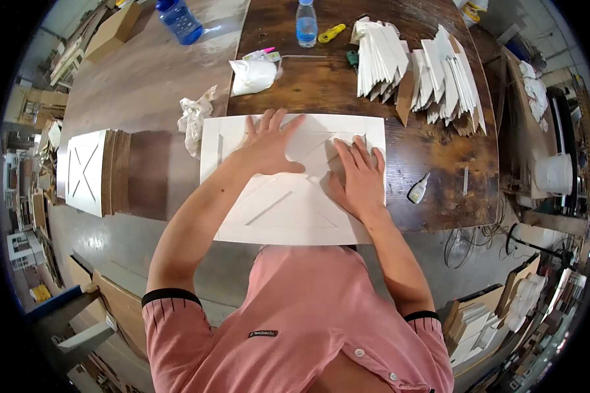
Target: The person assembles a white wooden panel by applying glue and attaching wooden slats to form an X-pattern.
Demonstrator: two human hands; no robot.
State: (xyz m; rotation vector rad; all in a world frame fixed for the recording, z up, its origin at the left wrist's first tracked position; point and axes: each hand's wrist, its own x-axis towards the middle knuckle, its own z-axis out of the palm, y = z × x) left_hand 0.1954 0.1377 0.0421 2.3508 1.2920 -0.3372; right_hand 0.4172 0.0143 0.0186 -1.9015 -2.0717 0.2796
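Note:
A white rectangular panel (242,203) with a raised border and diagonal strips lies flat at the near edge of the table, its front edge jutting toward me. My left hand (269,145) rests on its upper left part, fingers spread and thumb out to the right. On the upper right part lies my right hand (359,177), its fingers stretched over a diagonal strip near the corner. Neither hand grips anything. A small white glue bottle (418,189) lies on the table to the right of the panel.
White strips (381,59) and more pale strips (447,75) stand bundled at the far right. A stack of panels (88,171) sits at the left. Behind the panel are crumpled tissue (195,121), a white bag (254,75), a water bottle (306,25), a yellow tool (332,33) and a blue jug (179,23).

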